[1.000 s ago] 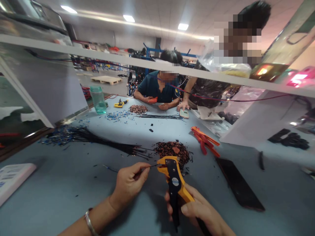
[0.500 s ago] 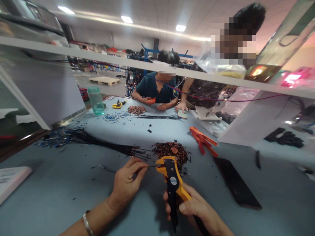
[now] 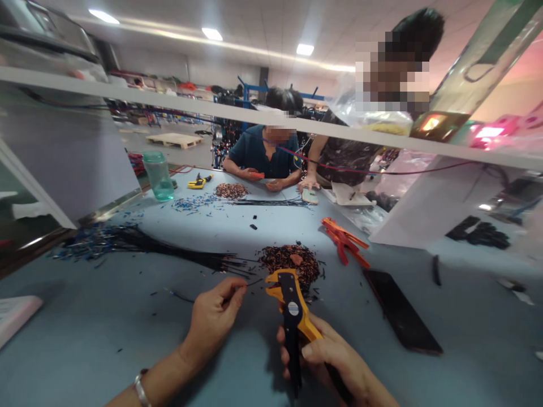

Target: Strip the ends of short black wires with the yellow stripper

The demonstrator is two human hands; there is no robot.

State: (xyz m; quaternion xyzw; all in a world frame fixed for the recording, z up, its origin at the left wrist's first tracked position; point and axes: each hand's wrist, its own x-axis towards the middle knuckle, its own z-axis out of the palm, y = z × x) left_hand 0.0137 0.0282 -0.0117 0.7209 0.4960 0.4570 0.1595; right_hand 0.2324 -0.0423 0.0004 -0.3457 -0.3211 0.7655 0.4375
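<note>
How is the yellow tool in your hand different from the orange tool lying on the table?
The yellow tool is yellow and black; the orange tool is orange all over. The yellow tool is held in the right hand, its head raised off the table near the wire pinched in the left hand; the orange tool lies flat, untouched. The yellow tool is nearer the camera; the orange one lies farther right. Both sit close to the pile of wire scraps.

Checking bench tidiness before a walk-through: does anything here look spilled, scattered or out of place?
Yes. Small black wire offcuts are scattered loose over the blue table around the heap of stripped bits. Blue pieces lie strewn near the green jar. A dark phone lies among the debris, right of the wire stripper.
</note>
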